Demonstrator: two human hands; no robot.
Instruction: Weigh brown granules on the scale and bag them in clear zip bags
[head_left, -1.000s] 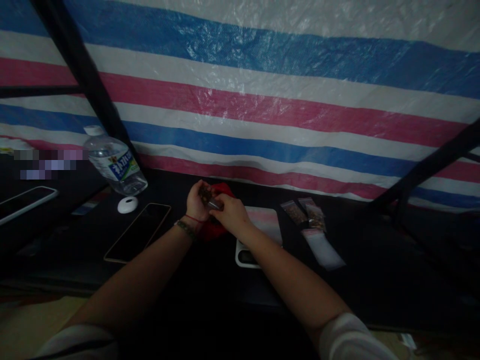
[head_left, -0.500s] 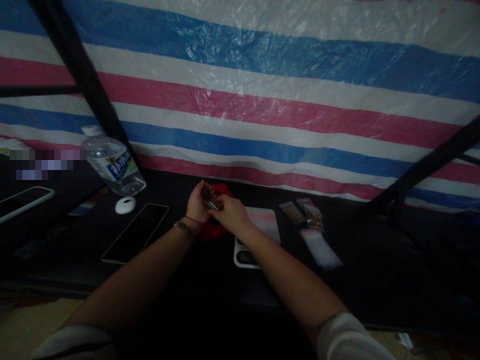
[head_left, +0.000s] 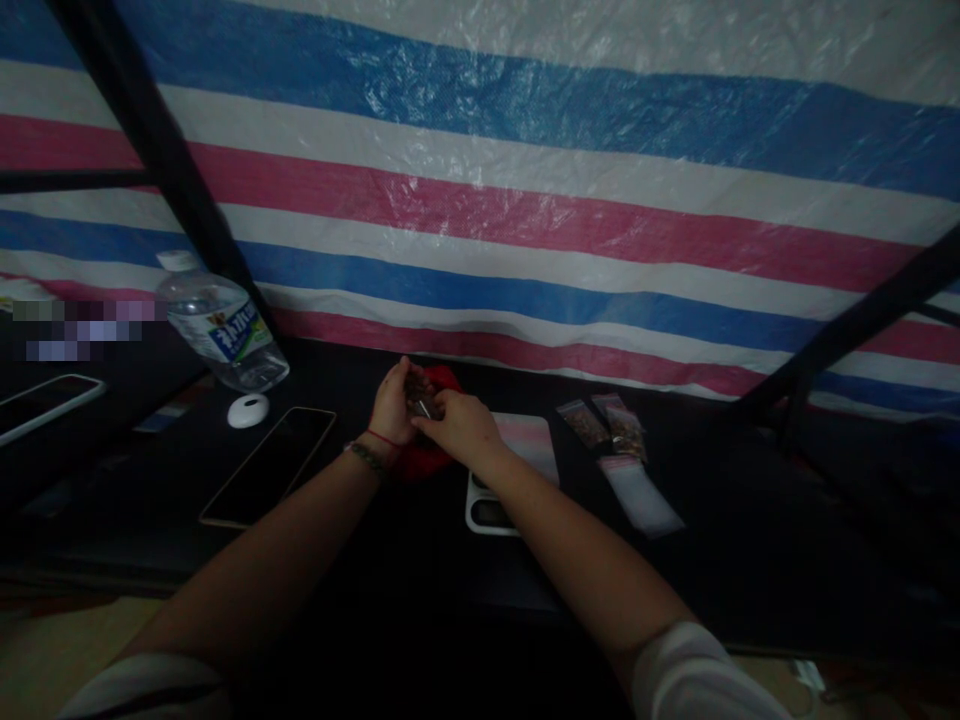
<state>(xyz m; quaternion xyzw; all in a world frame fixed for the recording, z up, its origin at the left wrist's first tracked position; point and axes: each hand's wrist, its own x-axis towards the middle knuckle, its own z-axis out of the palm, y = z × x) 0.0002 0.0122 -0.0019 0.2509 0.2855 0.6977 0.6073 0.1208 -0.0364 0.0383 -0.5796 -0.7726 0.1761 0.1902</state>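
A water bottle (head_left: 222,331), white puck (head_left: 248,410) and phone (head_left: 269,465) lie left on the dark counter (head_left: 750,540); three small bags (head_left: 615,450) right, before a striped tarp (head_left: 525,180).

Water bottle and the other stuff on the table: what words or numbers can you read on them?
Water bottle label: blue and green with white print, too blurred to read.
Small scale: nothing readable.
Little bags: no print visible.
Phone: dark screen, no text.

Your view is dim: the dark surface (head_left: 375,560) sinks into shadow, while the striped plastic tarp (head_left: 525,200) glints and bends at the edges.
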